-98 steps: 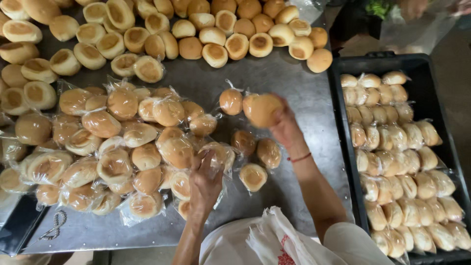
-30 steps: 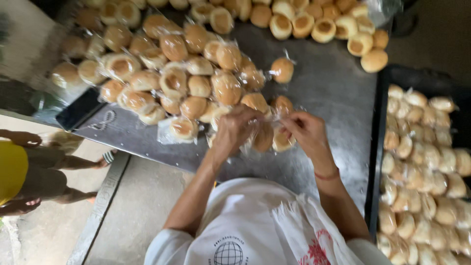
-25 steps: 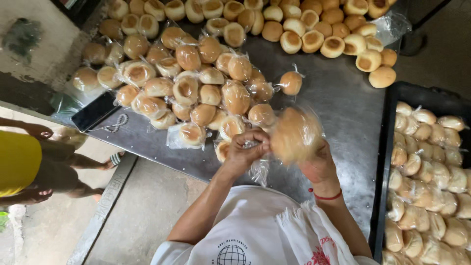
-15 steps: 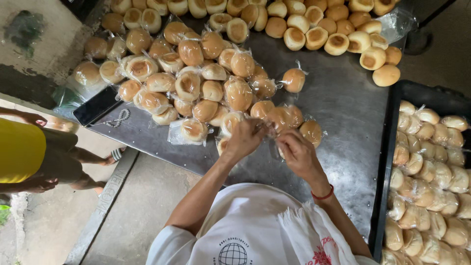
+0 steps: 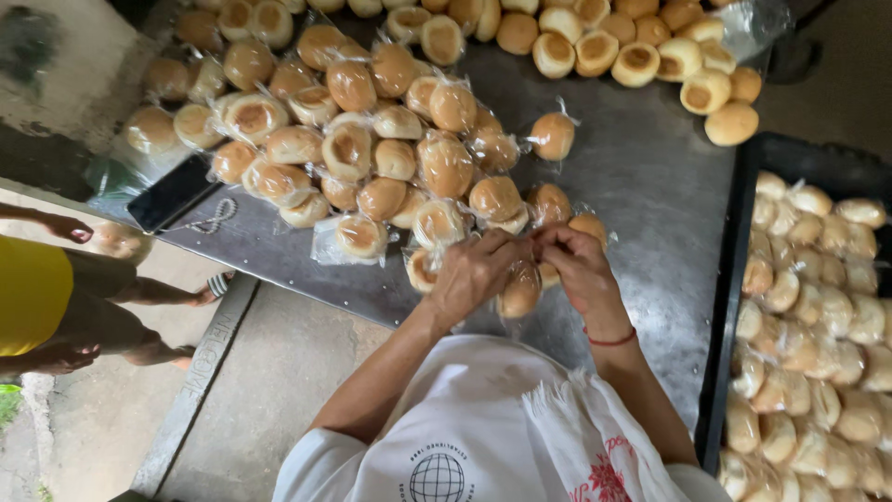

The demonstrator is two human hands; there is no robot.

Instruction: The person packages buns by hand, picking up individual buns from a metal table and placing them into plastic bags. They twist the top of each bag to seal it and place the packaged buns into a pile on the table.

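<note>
My left hand (image 5: pixel 476 271) and my right hand (image 5: pixel 578 265) meet over the near part of a grey metal table (image 5: pixel 650 195). Together they pinch the top of a clear plastic bag holding a round golden bun (image 5: pixel 520 293), which hangs just below my fingers. A red band circles my right wrist. Right behind my hands lies a heap of bagged buns (image 5: pixel 372 139), and one bagged bun (image 5: pixel 554 136) lies apart from it.
Unwrapped buns (image 5: pixel 641 56) line the table's far edge. A black tray (image 5: pixel 743 279) of pale buns (image 5: pixel 818 316) stands to the right. A dark phone (image 5: pixel 172 192) lies at the table's left edge. Another person in yellow (image 5: pixel 37 293) stands at the left.
Earlier my right hand lifted a bagged bun high while the left held the bag's neck. Now both hands have come down together and close on the bag's top.
</note>
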